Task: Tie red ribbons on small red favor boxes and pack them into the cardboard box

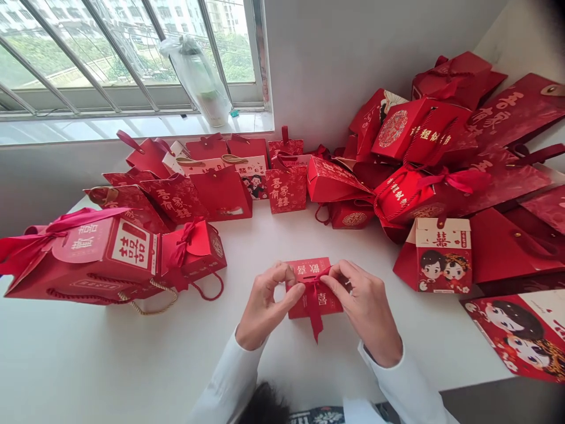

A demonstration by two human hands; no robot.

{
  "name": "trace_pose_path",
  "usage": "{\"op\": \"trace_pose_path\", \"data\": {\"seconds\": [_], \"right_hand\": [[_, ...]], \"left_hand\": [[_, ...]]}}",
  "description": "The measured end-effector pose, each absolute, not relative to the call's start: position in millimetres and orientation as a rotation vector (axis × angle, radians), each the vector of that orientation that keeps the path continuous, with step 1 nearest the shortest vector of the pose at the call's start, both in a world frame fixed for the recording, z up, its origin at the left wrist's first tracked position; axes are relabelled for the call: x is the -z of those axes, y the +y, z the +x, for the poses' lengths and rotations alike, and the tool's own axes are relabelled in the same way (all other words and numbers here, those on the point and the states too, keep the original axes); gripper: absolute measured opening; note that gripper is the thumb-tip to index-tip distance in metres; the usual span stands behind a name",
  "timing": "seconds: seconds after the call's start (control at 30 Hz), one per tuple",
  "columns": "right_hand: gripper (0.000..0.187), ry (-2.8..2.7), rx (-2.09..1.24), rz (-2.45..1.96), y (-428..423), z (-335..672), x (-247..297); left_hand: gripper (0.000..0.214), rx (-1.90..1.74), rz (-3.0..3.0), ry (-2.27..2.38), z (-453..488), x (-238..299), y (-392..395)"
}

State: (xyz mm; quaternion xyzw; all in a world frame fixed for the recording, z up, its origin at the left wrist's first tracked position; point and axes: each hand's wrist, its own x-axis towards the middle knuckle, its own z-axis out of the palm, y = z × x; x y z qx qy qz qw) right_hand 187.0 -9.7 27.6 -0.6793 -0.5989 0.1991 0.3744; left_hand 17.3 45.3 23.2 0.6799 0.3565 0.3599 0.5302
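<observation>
A small red gift box (pixel 329 305) with gold characters lies flat on the white table, directly under my hands. A red satin ribbon (pixel 315 308) crosses it, with one tail hanging toward me. My left hand (pixel 269 300) pinches the ribbon at the box's left side between thumb and fingertips. My right hand (pixel 364 309) grips the ribbon on the other side, its fingertips close to the knot. The fingers hide the middle of the knot. White sleeves cover both forearms.
Several red gift bags and boxes (pixel 421 132), some with ribbons and cartoon couples, crowd the white table (pixel 110 347) on the left, back and right. A barred window (pixel 132 59) and a hanging plastic bag (pixel 196 79) are behind. The table's near right edge shows at the bottom right.
</observation>
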Motion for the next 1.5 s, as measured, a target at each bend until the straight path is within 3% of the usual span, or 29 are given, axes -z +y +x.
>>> {"op": "trace_pose_path", "data": {"seconds": [0.33, 0.87, 1.17, 1.5], "right_hand": [[0.03, -1.614, -0.568, -1.729, -17, 190, -41], [0.03, -1.37, -0.604, -1.816, -23, 175, -28], [0.029, -1.375, -0.489, -1.8, -27, 172, -24], [0.027, -1.358, -0.508, -1.772, -27, 173, -22]], "left_hand": [[0.021, -0.81, 1.565, 0.929, 19, -32, 39], [0.007, -0.817, 1.437, 1.047, 30, -29, 53], [0.022, -0.698, 1.942, 1.15, 37, -40, 50], [0.008, -0.655, 2.332, 1.252, 43, -27, 53]]}}
